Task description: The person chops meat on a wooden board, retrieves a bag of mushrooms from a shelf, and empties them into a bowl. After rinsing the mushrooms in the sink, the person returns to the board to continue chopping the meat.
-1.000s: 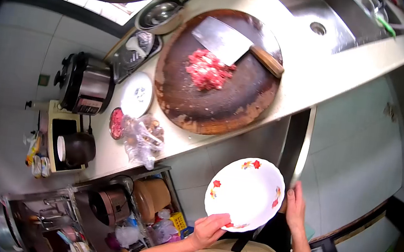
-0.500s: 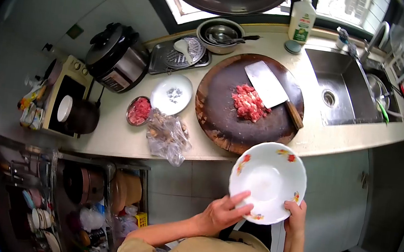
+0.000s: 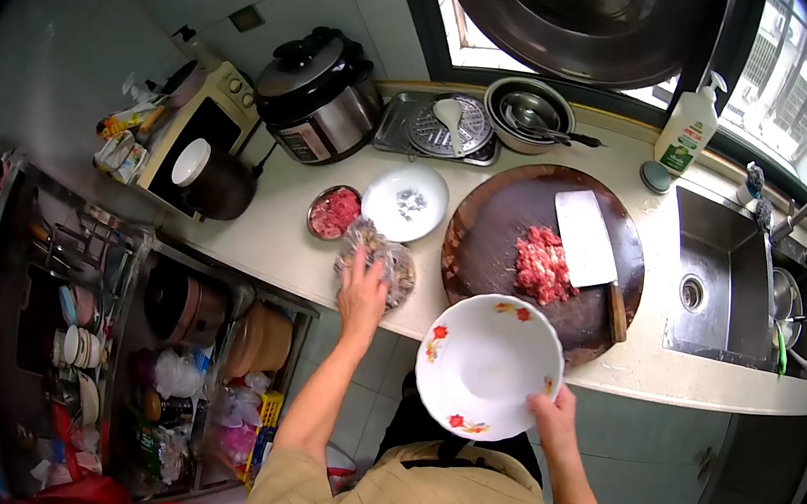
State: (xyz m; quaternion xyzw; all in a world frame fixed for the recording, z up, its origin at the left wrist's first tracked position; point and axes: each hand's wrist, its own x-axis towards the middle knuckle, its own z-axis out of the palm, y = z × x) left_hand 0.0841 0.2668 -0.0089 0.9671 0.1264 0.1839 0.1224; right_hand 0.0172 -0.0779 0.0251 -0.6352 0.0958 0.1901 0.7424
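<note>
My right hand (image 3: 556, 419) grips the rim of a white bowl (image 3: 490, 368) with red and orange flowers. The bowl is tilted toward me in front of the counter edge and has nothing in it. With fingers stretched out, my left hand (image 3: 362, 290) reaches onto a clear plastic bag (image 3: 401, 277) of brownish lumps whose kind I cannot make out. Behind the bag stand a small metal bowl of ground meat (image 3: 336, 214) and a white plate (image 3: 433, 195) with small greyish pieces. Chopped meat (image 3: 543, 266) lies beside a cleaver (image 3: 585, 236) on the round chopping board (image 3: 484, 252).
A pressure cooker (image 3: 316, 100), a metal tray (image 3: 398, 120) with a grater and white spoon, and stacked bowls (image 3: 524, 144) line the back. To the right are a pump bottle (image 3: 687, 131) and sink (image 3: 727, 246). A shelf rack (image 3: 148, 241) stands at lower left.
My left hand has left the bowl and moved left to the plastic bag. My right hand keeps the bowl, now a little lower left. The view has shifted toward the left.
</note>
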